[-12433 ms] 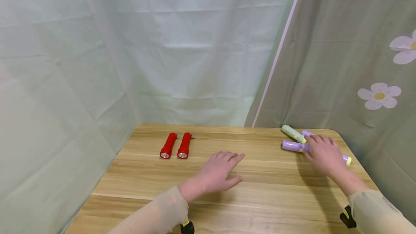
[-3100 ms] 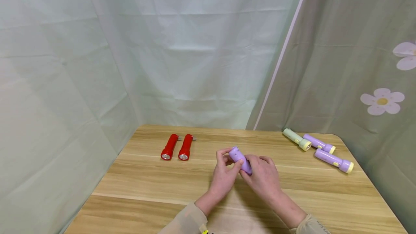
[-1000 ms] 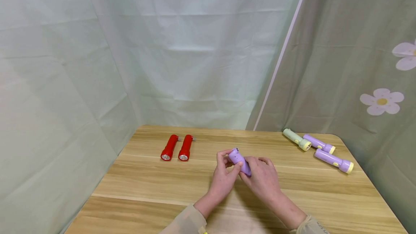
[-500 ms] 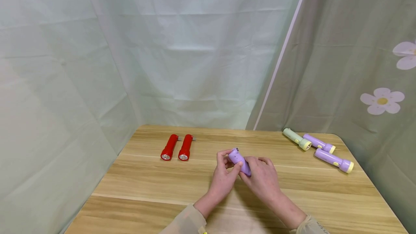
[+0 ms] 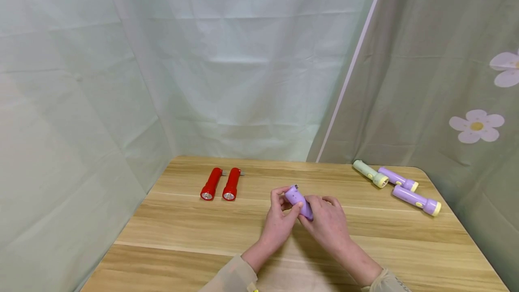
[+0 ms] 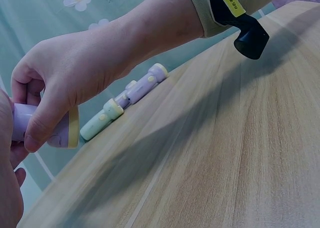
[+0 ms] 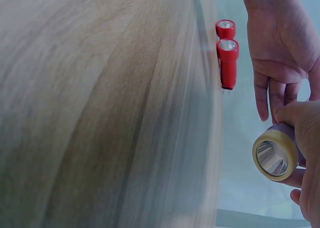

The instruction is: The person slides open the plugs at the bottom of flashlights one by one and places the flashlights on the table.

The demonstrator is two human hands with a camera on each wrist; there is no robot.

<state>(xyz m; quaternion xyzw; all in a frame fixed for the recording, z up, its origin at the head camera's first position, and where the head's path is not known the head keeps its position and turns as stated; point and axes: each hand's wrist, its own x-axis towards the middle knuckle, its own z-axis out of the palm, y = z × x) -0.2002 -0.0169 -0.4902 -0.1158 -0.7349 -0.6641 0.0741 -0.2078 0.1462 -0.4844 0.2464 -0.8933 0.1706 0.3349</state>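
Observation:
Both hands hold a purple flashlight (image 5: 299,203) above the middle of the table. My left hand (image 5: 277,221) pinches the tail end between thumb and fingers, where a small dark metal part sticks out. Near the head end, my right hand (image 5: 329,221) grips the body and hides much of it. In the left wrist view, the right hand (image 6: 75,72) has its thumb along the flashlight (image 6: 62,130), behind a yellow rim. The right wrist view looks into the flashlight's lens (image 7: 272,158), which appears unlit; the left hand (image 7: 280,42) is beyond it.
Two red flashlights (image 5: 211,184) lie side by side at the back left, metal prongs showing at their tails. At the back right are a green flashlight (image 5: 370,174) and two purple flashlights (image 5: 416,200). Curtains (image 5: 251,66) hang behind the wooden table (image 5: 182,233).
About twelve seconds ago my right hand was over the flashlights at right; one purple flashlight is now between both hands. The tail's metal part stands out more than three seconds ago. Since then, barely any movement.

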